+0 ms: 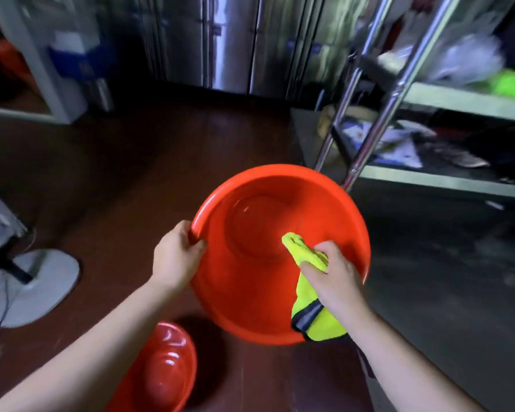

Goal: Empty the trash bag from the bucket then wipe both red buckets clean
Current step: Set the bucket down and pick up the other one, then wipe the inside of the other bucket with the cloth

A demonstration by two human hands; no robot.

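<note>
I see left hand (179, 253) gripping basin (333, 197) rim | right hand (335, 275) clutching cloth (309, 254) against its inside | second basin (164, 373) below.

the red bucket (250, 203) i hold is smooth, glossy plastic; the second red bucket (161, 370) on the floor shines the same. my cloth (306, 254) is soft, matt yellow-green fabric with a dark trim. the shelf legs (393, 93) are polished metal, and the floor (116, 173) is glossy brown.

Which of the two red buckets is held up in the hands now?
The larger red bucket; the left hand grips its rim. The smaller one lies below.
</note>
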